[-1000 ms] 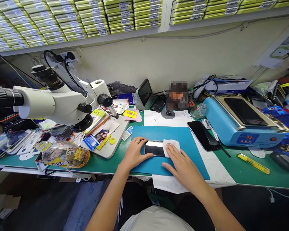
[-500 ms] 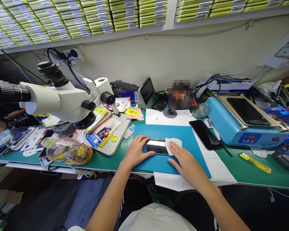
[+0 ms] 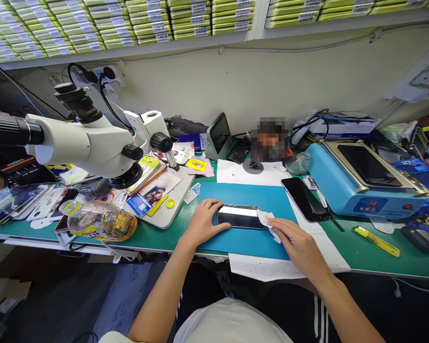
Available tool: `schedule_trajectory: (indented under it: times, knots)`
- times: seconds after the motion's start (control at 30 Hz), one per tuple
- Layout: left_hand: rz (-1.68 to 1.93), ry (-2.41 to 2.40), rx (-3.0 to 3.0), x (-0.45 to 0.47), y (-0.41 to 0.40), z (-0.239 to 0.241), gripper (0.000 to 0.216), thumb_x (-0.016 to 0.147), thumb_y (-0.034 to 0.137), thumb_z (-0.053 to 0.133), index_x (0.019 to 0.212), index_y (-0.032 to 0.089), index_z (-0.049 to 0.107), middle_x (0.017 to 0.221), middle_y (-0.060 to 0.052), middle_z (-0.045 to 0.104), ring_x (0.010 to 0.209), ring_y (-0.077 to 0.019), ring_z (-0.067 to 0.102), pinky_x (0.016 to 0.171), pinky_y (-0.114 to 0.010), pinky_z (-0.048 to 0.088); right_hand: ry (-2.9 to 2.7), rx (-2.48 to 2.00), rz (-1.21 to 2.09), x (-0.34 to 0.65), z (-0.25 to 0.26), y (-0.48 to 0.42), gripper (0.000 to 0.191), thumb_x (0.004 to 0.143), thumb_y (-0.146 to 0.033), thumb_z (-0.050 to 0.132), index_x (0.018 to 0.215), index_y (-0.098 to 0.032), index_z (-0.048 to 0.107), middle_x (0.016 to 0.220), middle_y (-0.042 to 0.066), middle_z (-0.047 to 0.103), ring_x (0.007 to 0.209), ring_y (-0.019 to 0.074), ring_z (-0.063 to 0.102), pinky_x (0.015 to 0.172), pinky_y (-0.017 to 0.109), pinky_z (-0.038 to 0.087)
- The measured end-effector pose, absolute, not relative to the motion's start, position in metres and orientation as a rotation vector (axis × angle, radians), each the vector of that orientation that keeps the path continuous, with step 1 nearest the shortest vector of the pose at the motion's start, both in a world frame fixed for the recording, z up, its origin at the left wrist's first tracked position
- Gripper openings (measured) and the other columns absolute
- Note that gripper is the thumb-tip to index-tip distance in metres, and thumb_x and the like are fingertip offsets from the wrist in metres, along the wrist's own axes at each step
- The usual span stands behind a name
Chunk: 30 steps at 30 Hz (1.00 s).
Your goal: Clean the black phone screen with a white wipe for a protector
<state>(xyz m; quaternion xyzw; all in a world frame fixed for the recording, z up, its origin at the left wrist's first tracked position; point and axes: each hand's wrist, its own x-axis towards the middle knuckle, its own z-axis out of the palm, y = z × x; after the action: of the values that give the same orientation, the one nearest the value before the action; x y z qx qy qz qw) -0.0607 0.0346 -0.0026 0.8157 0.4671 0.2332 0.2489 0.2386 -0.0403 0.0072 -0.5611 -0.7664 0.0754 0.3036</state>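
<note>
A phone (image 3: 240, 220) with a dark, glossy screen lies flat on the blue mat (image 3: 232, 244), a bright reflection across its glass. My left hand (image 3: 206, 224) grips the phone's left end, thumb along the near edge and fingers at the far edge. A ring shows on one of its fingers. Pinched in my right hand (image 3: 300, 244) is a white wipe (image 3: 268, 220), which touches the phone's right end and hangs partly over the mat. The right fingertips are partly hidden behind the wipe.
Right of the mat lie a second black phone (image 3: 302, 197) and a yellow utility knife (image 3: 377, 241), near a blue heating plate machine (image 3: 346, 190). At left stand a microscope (image 3: 93, 143) and a plastic bottle (image 3: 100, 221) on its side. Boxes line the shelf (image 3: 257, 24) above.
My right hand has slid right with the wipe, from the phone's screen to its right end, uncovering more glass. The left hand keeps its hold on the phone.
</note>
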Motion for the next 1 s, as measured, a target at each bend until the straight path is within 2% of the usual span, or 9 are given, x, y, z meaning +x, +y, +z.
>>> schedule_trajectory:
  times: [0.13, 0.33, 0.43, 0.57, 0.67, 0.87, 1.0]
  knots:
    - [0.637, 1.268, 2.213, -0.061, 0.034, -0.001, 0.056, 0.089, 0.049, 0.072, 0.138, 0.028, 0.055, 0.137, -0.008, 0.057, 0.132, -0.0315, 0.050, 0.111, -0.049, 0.044, -1.969, -1.611, 0.093, 0.262, 0.013, -0.039, 0.038, 0.102, -0.040, 0.044, 0.114, -0.023, 0.075, 0.116, 0.009, 0.077, 0.108, 0.0274, 0.072, 0.097, 0.047, 0.060]
    - [0.634, 1.244, 2.227, -0.062, 0.034, -0.001, 0.060, 0.088, 0.052, 0.072, 0.141, 0.029, 0.053, 0.139, -0.008, 0.057, 0.133, -0.0322, 0.050, 0.111, -0.049, 0.045, -2.164, -1.601, 0.171, 0.270, 0.000, -0.046, 0.040, 0.102, -0.044, 0.042, 0.111, -0.024, 0.075, 0.127, 0.009, 0.073, 0.116, 0.0279, 0.069, 0.098, 0.046, 0.059]
    - [0.636, 1.249, 2.239, -0.062, 0.035, -0.002, 0.061, 0.088, 0.051, 0.072, 0.141, 0.028, 0.053, 0.139, -0.009, 0.057, 0.133, -0.0324, 0.050, 0.111, -0.049, 0.045, -2.111, -1.619, 0.148, 0.276, 0.002, -0.047, 0.038, 0.101, -0.044, 0.043, 0.104, -0.024, 0.075, 0.120, 0.008, 0.076, 0.110, 0.0272, 0.071, 0.094, 0.045, 0.059]
    - [0.640, 1.247, 2.248, -0.061, 0.034, -0.003, 0.059, 0.088, 0.051, 0.072, 0.140, 0.028, 0.053, 0.138, -0.009, 0.057, 0.132, -0.0326, 0.051, 0.110, -0.050, 0.046, -1.842, -1.715, -0.071, 0.285, 0.025, -0.044, 0.033, 0.099, -0.043, 0.048, 0.107, -0.023, 0.074, 0.109, 0.008, 0.078, 0.101, 0.0276, 0.073, 0.087, 0.042, 0.060]
    - [0.636, 1.252, 2.245, -0.061, 0.033, -0.003, 0.061, 0.088, 0.050, 0.072, 0.141, 0.029, 0.052, 0.140, -0.009, 0.056, 0.133, -0.0328, 0.050, 0.111, -0.050, 0.045, -1.669, -1.693, -0.264, 0.280, 0.039, -0.044, 0.030, 0.098, -0.041, 0.052, 0.108, -0.022, 0.074, 0.109, 0.008, 0.077, 0.102, 0.0277, 0.072, 0.088, 0.042, 0.058]
    - [0.672, 1.299, 2.240, -0.060, 0.032, -0.001, 0.064, 0.086, 0.051, 0.074, 0.139, 0.024, 0.052, 0.142, -0.010, 0.054, 0.139, -0.0339, 0.045, 0.113, -0.051, 0.045, -2.065, -1.590, 0.060, 0.267, 0.017, -0.051, 0.038, 0.100, -0.048, 0.047, 0.099, -0.025, 0.077, 0.103, 0.007, 0.079, 0.095, 0.0266, 0.074, 0.087, 0.043, 0.060]
    - [0.648, 1.281, 2.249, -0.060, 0.033, 0.000, 0.063, 0.086, 0.052, 0.074, 0.139, 0.024, 0.053, 0.143, -0.011, 0.053, 0.139, -0.0330, 0.045, 0.113, -0.050, 0.044, -2.019, -1.635, 0.045, 0.262, 0.015, -0.051, 0.041, 0.099, -0.052, 0.048, 0.104, -0.023, 0.076, 0.107, 0.008, 0.079, 0.100, 0.0280, 0.073, 0.090, 0.045, 0.059]
